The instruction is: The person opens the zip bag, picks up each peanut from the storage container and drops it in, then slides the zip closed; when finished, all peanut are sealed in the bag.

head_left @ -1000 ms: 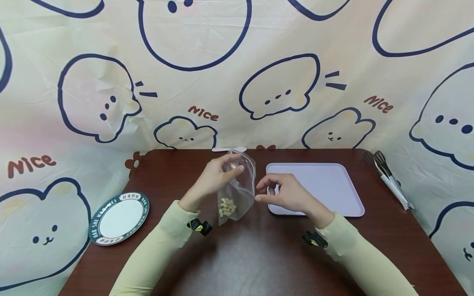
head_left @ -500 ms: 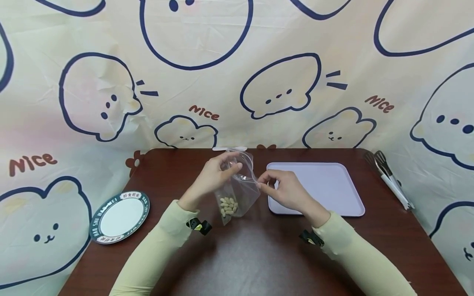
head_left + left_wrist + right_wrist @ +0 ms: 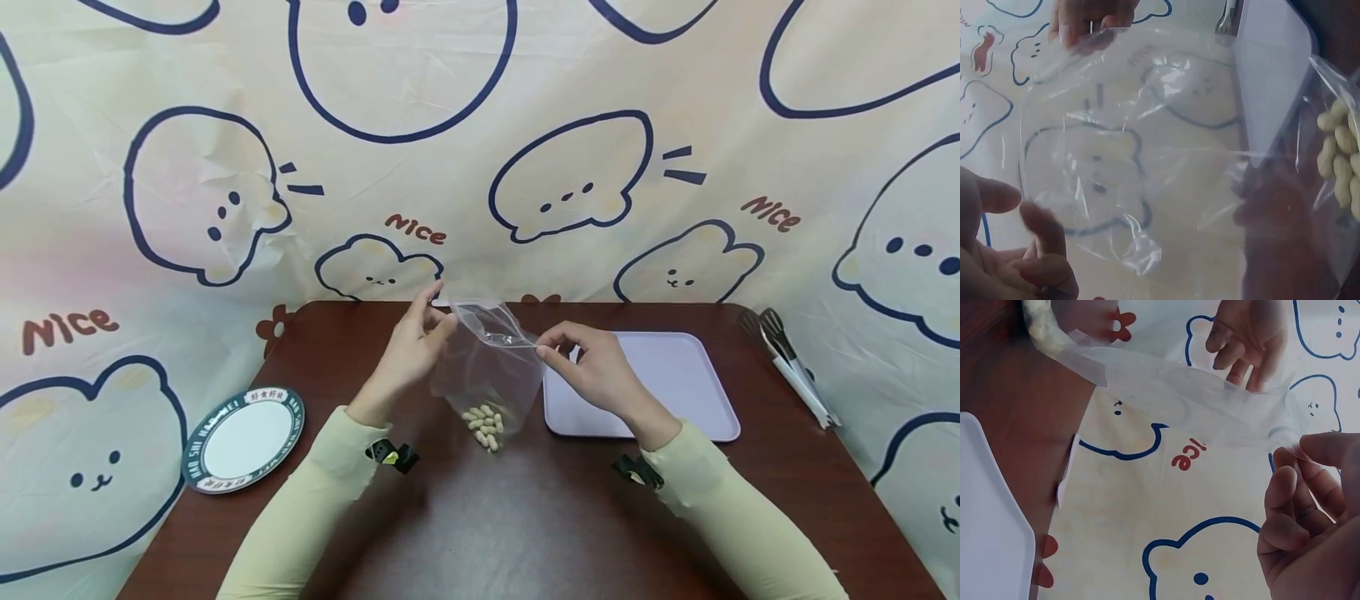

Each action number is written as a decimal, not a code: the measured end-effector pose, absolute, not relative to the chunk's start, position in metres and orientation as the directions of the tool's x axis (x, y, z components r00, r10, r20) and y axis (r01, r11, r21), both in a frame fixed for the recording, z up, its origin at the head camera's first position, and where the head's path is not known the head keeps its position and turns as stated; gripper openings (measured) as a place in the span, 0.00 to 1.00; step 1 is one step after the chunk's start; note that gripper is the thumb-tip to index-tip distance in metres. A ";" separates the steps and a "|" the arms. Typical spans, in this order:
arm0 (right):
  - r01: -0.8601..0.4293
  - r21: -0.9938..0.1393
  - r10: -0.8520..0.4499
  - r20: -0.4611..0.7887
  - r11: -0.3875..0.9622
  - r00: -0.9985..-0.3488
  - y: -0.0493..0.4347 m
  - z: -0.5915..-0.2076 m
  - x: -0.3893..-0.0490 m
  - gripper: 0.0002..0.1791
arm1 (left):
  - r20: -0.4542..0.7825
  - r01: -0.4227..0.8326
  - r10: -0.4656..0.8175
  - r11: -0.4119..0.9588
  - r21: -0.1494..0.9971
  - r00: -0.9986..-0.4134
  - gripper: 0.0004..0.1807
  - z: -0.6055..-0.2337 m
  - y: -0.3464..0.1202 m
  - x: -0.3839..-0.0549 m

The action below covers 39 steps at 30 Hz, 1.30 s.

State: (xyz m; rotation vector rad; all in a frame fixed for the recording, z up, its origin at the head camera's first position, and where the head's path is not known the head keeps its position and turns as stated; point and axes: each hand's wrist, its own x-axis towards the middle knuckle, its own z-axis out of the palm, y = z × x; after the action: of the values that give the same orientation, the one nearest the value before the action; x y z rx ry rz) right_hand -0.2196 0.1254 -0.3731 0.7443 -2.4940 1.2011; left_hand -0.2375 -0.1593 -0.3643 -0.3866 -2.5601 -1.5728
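Note:
A clear zip bag [image 3: 487, 371] is tilted above the dark table, its mouth parted at the top. Several unshelled peanuts [image 3: 486, 425] lie gathered in its lower end. My right hand [image 3: 592, 367] pinches the bag's right top corner between thumb and fingers. In the right wrist view the right hand [image 3: 1310, 506] has its other fingers curled below that pinch. At the bag's left edge, my left hand [image 3: 405, 354] has its index finger raised and its thumb apart from it. In the left wrist view, the left hand's fingertips [image 3: 1035, 215] come right up to the film.
A pale lilac tray [image 3: 667, 383] lies just beyond the right hand. A green-rimmed plate [image 3: 243, 440] is at the table's left edge. Tongs and a whisk [image 3: 795, 367] lie along the right edge. A white strip [image 3: 1067, 475] sits at the back edge, before a printed curtain.
My right hand has come to the bag, gripped its corner and drawn it rightward. The left hand has loosened and shifted slightly left. Bag and peanuts have swung right, and the mouth shows wider.

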 end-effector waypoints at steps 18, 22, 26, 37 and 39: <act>-0.519 -0.697 -0.230 0.470 0.495 -0.852 0.140 -0.359 -0.225 0.03 | 0.369 0.348 0.025 0.394 0.850 -0.929 0.16 -0.357 -0.165 -0.233; -0.510 -0.700 -0.209 0.474 0.500 -0.855 0.143 -0.356 -0.226 0.05 | 0.377 0.357 0.017 0.361 0.862 -0.926 0.15 -0.354 -0.165 -0.231; -0.502 -0.714 -0.199 0.469 0.488 -0.860 0.144 -0.355 -0.226 0.06 | 0.383 0.379 0.056 0.334 0.863 -0.922 0.13 -0.346 -0.163 -0.222; -0.510 -0.736 -0.189 0.479 0.446 -0.857 0.142 -0.354 -0.228 0.06 | 0.410 0.417 0.093 0.331 0.847 -0.907 0.10 -0.354 -0.166 -0.230; -0.505 -0.741 -0.192 0.472 0.443 -0.861 0.142 -0.354 -0.229 0.06 | 0.415 0.425 0.104 0.331 0.843 -0.904 0.10 -0.354 -0.166 -0.230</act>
State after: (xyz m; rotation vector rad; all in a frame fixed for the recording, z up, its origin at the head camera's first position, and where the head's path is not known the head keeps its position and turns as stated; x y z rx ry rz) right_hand -0.2285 0.1418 -0.3539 0.5959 -2.3802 1.3840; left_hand -0.2299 -0.1662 -0.3536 -0.4746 -2.3132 -1.5977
